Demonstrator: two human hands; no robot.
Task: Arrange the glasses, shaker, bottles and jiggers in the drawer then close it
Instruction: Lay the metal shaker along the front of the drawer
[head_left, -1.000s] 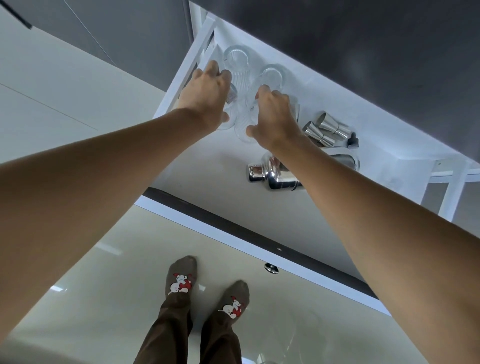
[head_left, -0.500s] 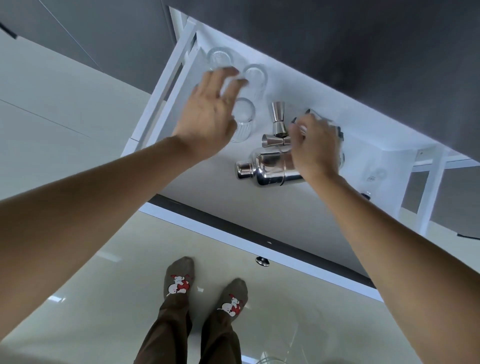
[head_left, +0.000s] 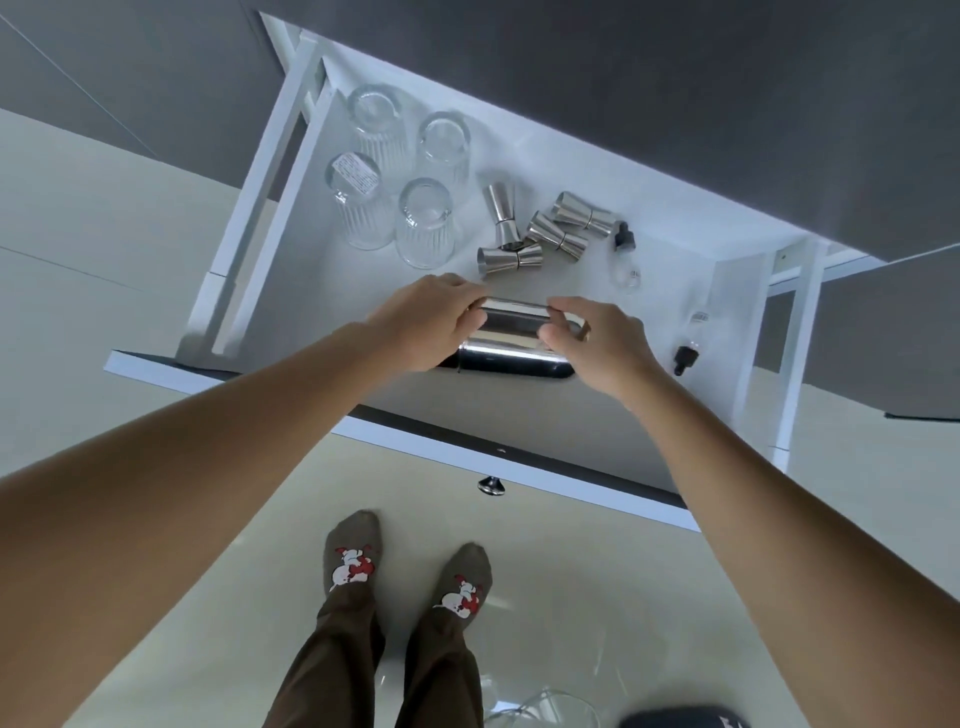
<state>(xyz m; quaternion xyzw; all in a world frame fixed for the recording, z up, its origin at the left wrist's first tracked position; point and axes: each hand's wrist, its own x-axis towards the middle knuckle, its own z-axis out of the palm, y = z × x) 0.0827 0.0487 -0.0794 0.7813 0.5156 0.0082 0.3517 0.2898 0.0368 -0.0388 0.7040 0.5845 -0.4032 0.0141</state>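
The white drawer (head_left: 311, 291) stands pulled out below me. A chrome shaker (head_left: 511, 338) lies on its side near the drawer's front. My left hand (head_left: 421, 325) grips its left end and my right hand (head_left: 597, 345) grips its right end. Several ribbed glasses (head_left: 423, 223) stand upside down at the back left. Several steel jiggers (head_left: 556, 236) lie scattered in the middle, one of them upright (head_left: 501, 213). Two small clear dropper bottles lie at the right, one (head_left: 626, 260) near the jiggers and one (head_left: 693, 338) by the right wall.
The drawer front with its round metal knob (head_left: 491, 486) juts toward my feet (head_left: 405, 571) on the pale glossy floor. Dark cabinet fronts (head_left: 675, 104) hang over the drawer's back. A clear glass item (head_left: 540, 709) and a dark object (head_left: 680, 719) sit on the floor at the bottom right.
My left hand left the glasses and came down to the shaker's left end. My right hand shifted onto the shaker's right end. The view tilted, showing more of the drawer.
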